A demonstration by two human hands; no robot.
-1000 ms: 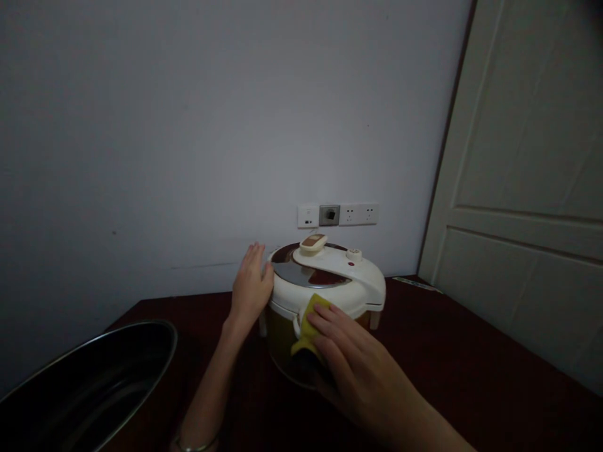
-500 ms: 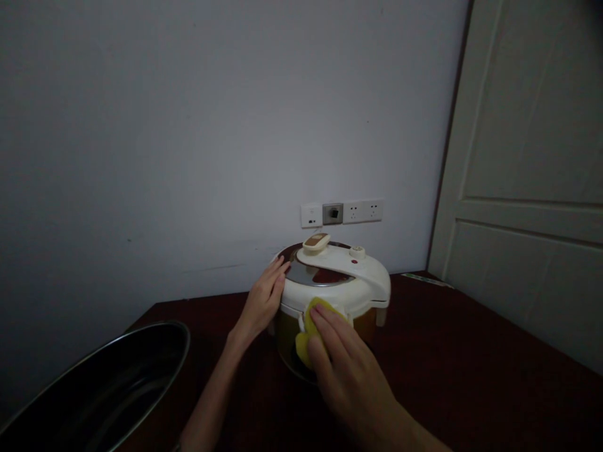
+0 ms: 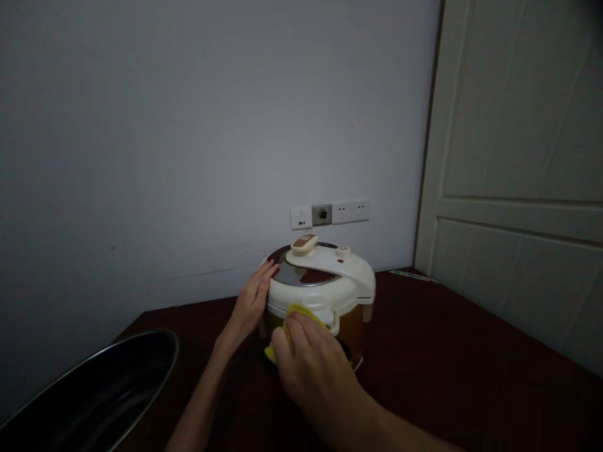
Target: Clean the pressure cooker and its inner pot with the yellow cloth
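Note:
A white and brown electric pressure cooker (image 3: 351, 285) stands on the dark red table with its lid on. My left hand (image 3: 250, 300) lies with fingers stretched out along the left rim of the lid, touching it. In my right hand (image 3: 313, 361) is a yellow cloth (image 3: 301, 309), pressed to the front of the cooker below the lid edge. The hand covers most of the cloth and part of the cooker's front. A handle-like white loop (image 3: 335, 323) shows just right of my fingers.
A large dark pan or basin (image 3: 162, 333) with a metal rim sits at the lower left. Wall sockets (image 3: 351, 212) are behind the cooker. A pale panelled door (image 3: 518, 210) stands at the right. A flat strip (image 3: 412, 275) lies near the table's (image 3: 461, 351) back edge.
My right hand has moved the yellow cloth left and slightly down across the cooker's front, uncovering the white loop. My left hand stays on the lid. The whole view has shifted a little.

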